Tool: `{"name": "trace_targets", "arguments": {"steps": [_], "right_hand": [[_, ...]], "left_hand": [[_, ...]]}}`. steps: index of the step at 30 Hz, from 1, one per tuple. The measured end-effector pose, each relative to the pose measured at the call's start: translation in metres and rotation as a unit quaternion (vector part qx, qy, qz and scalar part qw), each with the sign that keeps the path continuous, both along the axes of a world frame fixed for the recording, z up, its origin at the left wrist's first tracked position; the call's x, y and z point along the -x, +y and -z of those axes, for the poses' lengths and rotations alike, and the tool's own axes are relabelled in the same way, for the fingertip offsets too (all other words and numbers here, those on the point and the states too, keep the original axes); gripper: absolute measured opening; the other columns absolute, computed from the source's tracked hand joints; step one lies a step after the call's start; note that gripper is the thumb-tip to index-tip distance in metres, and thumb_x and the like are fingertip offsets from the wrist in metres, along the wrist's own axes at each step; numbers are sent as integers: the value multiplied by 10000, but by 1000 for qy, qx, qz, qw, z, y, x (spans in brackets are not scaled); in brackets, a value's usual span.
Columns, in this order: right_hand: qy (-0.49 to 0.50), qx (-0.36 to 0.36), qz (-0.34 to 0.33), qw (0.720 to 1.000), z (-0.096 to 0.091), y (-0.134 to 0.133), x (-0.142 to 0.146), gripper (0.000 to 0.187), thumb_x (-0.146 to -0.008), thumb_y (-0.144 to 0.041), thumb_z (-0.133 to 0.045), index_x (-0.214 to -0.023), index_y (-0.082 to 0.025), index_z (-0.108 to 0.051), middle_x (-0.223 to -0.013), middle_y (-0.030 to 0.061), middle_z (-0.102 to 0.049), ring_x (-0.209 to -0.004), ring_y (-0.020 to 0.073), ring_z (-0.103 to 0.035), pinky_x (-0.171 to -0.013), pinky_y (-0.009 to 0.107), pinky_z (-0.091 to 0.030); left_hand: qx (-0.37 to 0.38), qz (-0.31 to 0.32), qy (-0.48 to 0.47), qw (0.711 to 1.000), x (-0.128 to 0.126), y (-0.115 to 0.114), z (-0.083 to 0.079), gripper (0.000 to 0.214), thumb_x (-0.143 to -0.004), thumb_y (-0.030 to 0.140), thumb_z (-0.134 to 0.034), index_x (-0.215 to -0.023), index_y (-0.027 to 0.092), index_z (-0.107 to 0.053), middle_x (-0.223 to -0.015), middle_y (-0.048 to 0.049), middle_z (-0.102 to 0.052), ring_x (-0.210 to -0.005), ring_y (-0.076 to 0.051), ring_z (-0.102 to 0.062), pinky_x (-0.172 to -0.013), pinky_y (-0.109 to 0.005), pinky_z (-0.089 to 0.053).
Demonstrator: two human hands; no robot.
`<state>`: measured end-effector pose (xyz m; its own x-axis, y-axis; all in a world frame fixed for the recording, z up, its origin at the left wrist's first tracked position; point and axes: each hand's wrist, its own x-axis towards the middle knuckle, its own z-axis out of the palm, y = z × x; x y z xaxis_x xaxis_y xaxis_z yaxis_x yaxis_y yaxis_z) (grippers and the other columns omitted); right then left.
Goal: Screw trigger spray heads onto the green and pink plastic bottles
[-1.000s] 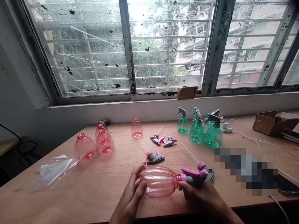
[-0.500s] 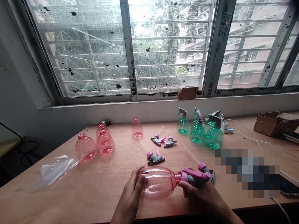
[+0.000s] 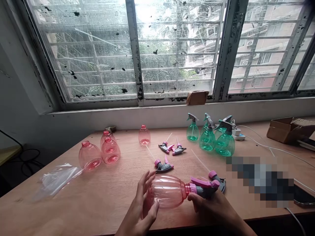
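A clear pink spray bottle [image 3: 168, 191] lies on its side above the near part of the table, its neck pointing right. My left hand [image 3: 144, 205] cups its base, fingers on the far side and thumb on the near side. At the neck, my right hand [image 3: 205, 203] grips the grey and pink trigger sprayer [image 3: 204, 187] that sits on the bottle. Another loose sprayer [image 3: 216, 178] lies just behind the right hand. Beyond the bottle lie a sprayer [image 3: 164, 167] with its tube and two more sprayers [image 3: 179, 149] further back.
Several pink bottles without sprayers [image 3: 110, 152] stand at the left and back of the table. A clear plastic bag [image 3: 59, 177] lies at left. Green spray bottles [image 3: 207, 141] stand at back right, near white cables and a cardboard box [image 3: 285, 130]. A blurred patch covers the right side.
My left hand's fingers have loosened and shifted round the bottle's base, with the thumb now lower. The bottle and sprayer have turned slightly; the right hand stays on the sprayer.
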<state>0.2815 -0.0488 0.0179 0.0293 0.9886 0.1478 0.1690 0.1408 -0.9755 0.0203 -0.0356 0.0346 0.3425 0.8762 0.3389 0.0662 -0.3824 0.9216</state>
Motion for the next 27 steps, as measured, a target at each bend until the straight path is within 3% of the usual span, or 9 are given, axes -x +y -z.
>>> {"name": "trace_targets", "arguments": {"steps": [5,10,12,14,18,23,27], "right_hand": [[-10,-19,13,1000,-2,0,1,245,-771,-452,-789,-769,-220,-711,-499,-42,-646,-492,212,-650,-578,340,-529],[-4,-39,21,999,-6,-2,4,245,-757,-443,-807,-757,-211,-731,-545,-44,-620,-480,189,-628,-524,302,-541],[11,-42,20,999,-7,-2,4,262,-755,-445,-808,-833,-199,-761,-664,-21,-668,-477,174,-626,-491,290,-536],[25,-37,13,999,-7,-2,4,353,-763,-464,-798,-981,-188,-776,-707,-12,-684,-473,173,-624,-453,283,-523],[16,-22,3,1000,-5,-2,4,382,-797,-447,-777,-1054,-165,-764,-520,-53,-605,-481,194,-630,-489,284,-537],[20,-45,25,998,-3,-1,4,340,-759,-424,-806,-1004,-189,-783,-724,12,-707,-497,188,-638,-440,274,-546],[6,-49,30,998,-1,-1,3,323,-753,-441,-801,-962,-195,-802,-774,30,-728,-530,198,-650,-442,271,-557]], "left_hand": [[2,-5,-9,1000,-2,-5,-8,688,-947,507,-648,-1531,370,-312,-1661,-54,-331,-1534,-326,-290,-1261,-478,-272],[56,-76,-58,994,-4,11,-5,681,-940,669,-542,-1476,261,-436,-1608,-133,-425,-1496,-373,-358,-1245,-554,-258],[80,-83,-46,992,-3,15,-4,687,-933,685,-538,-1450,236,-487,-1565,-149,-490,-1452,-392,-426,-1231,-579,-271],[87,-49,-40,994,-1,14,-5,647,-940,650,-562,-1443,247,-508,-1545,-134,-524,-1450,-388,-435,-1220,-562,-311],[59,21,-42,997,2,1,-12,581,-958,511,-633,-1484,333,-461,-1626,-51,-420,-1536,-335,-292,-1240,-466,-320],[51,-6,-42,998,2,-1,-14,622,-944,557,-629,-1493,322,-455,-1690,-40,-286,-1558,-342,-224,-1279,-503,-199],[82,-47,-37,995,0,8,-11,596,-956,618,-566,-1437,270,-520,-1593,-95,-472,-1500,-370,-358,-1256,-549,-247]]}}
